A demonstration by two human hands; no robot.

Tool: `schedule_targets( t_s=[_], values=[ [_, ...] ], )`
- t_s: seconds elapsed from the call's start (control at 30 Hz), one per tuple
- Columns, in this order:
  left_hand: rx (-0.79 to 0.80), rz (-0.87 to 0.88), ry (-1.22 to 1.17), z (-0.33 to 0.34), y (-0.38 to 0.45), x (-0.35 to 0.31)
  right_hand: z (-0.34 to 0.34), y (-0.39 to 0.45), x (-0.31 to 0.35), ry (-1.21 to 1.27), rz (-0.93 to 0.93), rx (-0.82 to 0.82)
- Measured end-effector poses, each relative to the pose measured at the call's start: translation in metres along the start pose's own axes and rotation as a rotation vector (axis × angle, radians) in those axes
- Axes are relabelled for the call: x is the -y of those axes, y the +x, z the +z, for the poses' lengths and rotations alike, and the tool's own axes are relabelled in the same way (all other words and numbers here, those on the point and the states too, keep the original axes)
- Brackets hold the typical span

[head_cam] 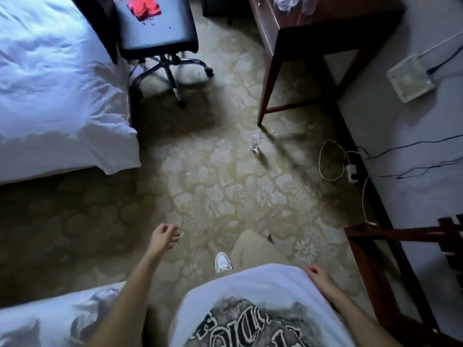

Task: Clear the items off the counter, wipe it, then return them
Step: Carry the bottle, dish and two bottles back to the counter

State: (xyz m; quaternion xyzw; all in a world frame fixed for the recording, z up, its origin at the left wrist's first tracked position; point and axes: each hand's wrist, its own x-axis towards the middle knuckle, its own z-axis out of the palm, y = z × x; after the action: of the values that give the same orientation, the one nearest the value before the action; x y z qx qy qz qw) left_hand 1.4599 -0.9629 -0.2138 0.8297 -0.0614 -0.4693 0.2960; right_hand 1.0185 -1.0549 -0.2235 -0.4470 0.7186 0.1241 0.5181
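I look down at a patterned carpet. A dark wooden desk point(325, 28) stands at the top right, with clear plastic items point(285, 3) on its top. A red cloth point(144, 7) lies on the seat of a black swivel chair point(160, 31) at the top. A small clear bottle point(255, 142) stands upright on the carpet near the desk's front leg. My left hand point(164, 235) hangs low over the carpet, fingers loosely curled, holding nothing. My right hand point(319, 276) rests by my white shirt, fingers apart and empty.
A bed point(55, 96) with white sheets fills the left side, and another white bed corner point(50, 321) is at the bottom left. Cables and a power strip point(350, 171) lie along the right wall. A dark wooden rack point(400, 246) stands at the bottom right.
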Motion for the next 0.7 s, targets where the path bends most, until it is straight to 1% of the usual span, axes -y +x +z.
schedule_targets(
  t_s=[0.1, 0.13, 0.2, 0.27, 0.4, 0.47, 0.53, 0.6, 0.63, 0.7],
  values=[
    [0.078, 0.113, 0.064, -0.008, 0.062, -0.095, -0.002, 0.046, 0.065, 0.033, 0.015, 0.018],
    [0.094, 0.130, 0.076, -0.008, 0.082, -0.118, -0.004, 0.065, 0.089, 0.052, 0.023, 0.021],
    [0.093, 0.110, 0.079, -0.007, 0.120, -0.148, -0.012, 0.104, 0.147, 0.079, 0.010, 0.006],
    [0.065, 0.020, 0.060, -0.007, 0.146, -0.169, -0.026, 0.138, 0.216, 0.088, -0.024, -0.004],
    [-0.005, -0.212, 0.013, -0.011, 0.179, -0.180, -0.065, 0.202, 0.364, 0.160, -0.110, 0.027],
    [-0.009, -0.298, 0.023, -0.017, 0.193, -0.192, -0.090, 0.215, 0.444, 0.161, -0.178, 0.031],
    [-0.018, -0.352, 0.040, -0.019, 0.210, -0.215, -0.111, 0.226, 0.517, 0.220, -0.241, 0.032],
    [0.015, -0.358, 0.020, -0.021, 0.240, -0.246, -0.128, 0.243, 0.575, 0.262, -0.299, 0.039],
    [0.025, -0.357, 0.042, -0.020, 0.261, -0.262, -0.134, 0.252, 0.598, 0.246, -0.318, 0.043],
    [0.029, -0.358, 0.061, -0.017, 0.310, -0.302, -0.140, 0.277, 0.627, 0.293, -0.304, 0.034]
  ],
)
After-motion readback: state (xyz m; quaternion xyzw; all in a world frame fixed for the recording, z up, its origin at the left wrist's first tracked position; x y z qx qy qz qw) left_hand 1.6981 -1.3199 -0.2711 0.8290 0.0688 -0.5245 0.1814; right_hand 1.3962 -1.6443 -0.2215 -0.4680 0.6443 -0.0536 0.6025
